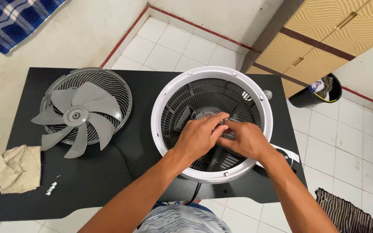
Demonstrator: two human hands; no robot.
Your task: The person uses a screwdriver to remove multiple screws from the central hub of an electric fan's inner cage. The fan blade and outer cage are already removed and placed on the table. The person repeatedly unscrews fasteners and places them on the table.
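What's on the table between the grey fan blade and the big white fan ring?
Nothing. In the head view, only bare black table lies between the fan blade and the white ring.

Lighting is even and fairly bright, with soft, diffuse illumination from above and no hard shadows; only faint shade lies under the forearms and inside the fan housing (211, 77). Mild sheen shows on the white floor tiles (346, 146) and on the black table (87, 181). Focus is sharp centrally, with wide-angle bending of straight lines toward the edges.
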